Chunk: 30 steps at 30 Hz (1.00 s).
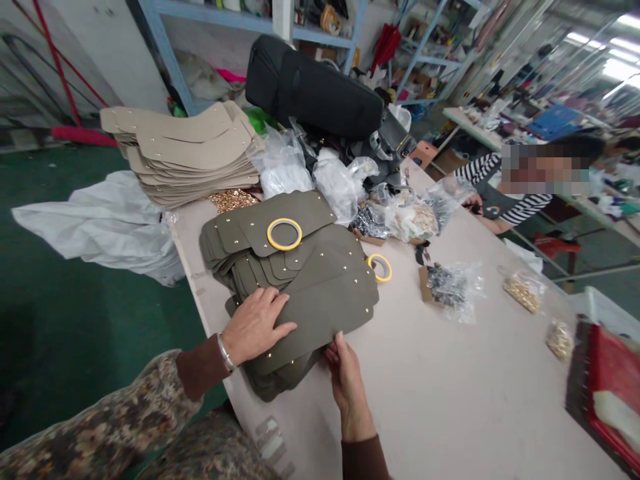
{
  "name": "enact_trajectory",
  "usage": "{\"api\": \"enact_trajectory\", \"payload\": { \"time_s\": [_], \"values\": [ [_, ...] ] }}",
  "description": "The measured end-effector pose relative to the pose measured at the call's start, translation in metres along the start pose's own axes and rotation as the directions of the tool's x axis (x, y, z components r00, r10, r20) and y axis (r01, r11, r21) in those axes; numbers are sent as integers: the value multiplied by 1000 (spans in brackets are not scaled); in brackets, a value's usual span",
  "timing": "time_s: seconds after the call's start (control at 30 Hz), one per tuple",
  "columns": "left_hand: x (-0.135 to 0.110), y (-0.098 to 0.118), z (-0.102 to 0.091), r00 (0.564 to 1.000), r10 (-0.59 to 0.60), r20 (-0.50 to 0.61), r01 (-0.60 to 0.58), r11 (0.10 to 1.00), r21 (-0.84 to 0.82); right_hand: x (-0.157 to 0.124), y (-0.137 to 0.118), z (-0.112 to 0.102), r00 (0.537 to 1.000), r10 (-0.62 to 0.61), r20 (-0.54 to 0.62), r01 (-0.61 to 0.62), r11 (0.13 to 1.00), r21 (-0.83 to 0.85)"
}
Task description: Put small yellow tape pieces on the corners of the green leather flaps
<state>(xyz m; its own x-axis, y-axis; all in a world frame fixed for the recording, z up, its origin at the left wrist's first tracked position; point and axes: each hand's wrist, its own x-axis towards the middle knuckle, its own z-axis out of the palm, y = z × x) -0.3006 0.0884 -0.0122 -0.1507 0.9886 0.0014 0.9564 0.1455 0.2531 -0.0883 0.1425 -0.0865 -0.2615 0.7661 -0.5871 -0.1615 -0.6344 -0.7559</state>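
Observation:
Piles of dark olive cut panels [320, 293] with small gold studs lie at the left part of the table. My left hand [257, 323] rests flat on the top panel, its fingers stretched out and thumb apart. At the near edge of that same panel, my right hand [345, 373] pinches the rim between thumb and fingers; some of those fingers are hidden beneath it. One yellow tape roll [285, 235] lies on the farther olive pile. A second yellow roll [380, 268] sits against the right side of the stack.
Beige panels [195, 150] are stacked at the table's far left, beside loose gold studs [233, 200]. A black bag [315, 87] and plastic bags [340, 183] stand behind. Small hardware bags [523, 292] lie to the right. Across the table is a person in striped sleeves [480, 167].

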Motion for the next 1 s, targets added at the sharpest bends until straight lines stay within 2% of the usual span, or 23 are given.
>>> {"api": "enact_trajectory", "payload": {
  "time_s": [0.1,0.23,0.4,0.57,0.63,0.73,0.83,0.9,1.0],
  "values": [
    [-7,2,4,999,-28,-23,27,999,-46,-3,4,16,998,-12,57,7,996,88],
    [-11,10,8,995,-75,-66,66,990,-124,-1,9,37,993,-102,-60,109,984,138],
    [-15,16,19,979,-177,-102,140,945,-297,6,8,37,992,-97,-79,108,984,141],
    [-22,16,27,973,-222,-64,179,899,-399,7,8,23,998,-54,-42,59,991,124],
    [-28,23,30,969,-244,-45,202,880,-430,4,7,13,998,-5,-68,13,993,114],
    [-40,40,37,964,-266,-5,229,836,-499,-2,-1,-12,983,116,-143,-108,992,59],
    [-50,54,42,970,-239,43,219,782,-583,-4,-12,-40,960,244,-141,-247,969,-4],
    [-48,54,43,971,-231,57,214,744,-633,-3,-19,-53,957,256,-135,-262,964,-33],
    [-31,41,44,941,-318,115,302,637,-710,1,-25,-61,973,208,-104,-216,974,-65]
  ]
}}
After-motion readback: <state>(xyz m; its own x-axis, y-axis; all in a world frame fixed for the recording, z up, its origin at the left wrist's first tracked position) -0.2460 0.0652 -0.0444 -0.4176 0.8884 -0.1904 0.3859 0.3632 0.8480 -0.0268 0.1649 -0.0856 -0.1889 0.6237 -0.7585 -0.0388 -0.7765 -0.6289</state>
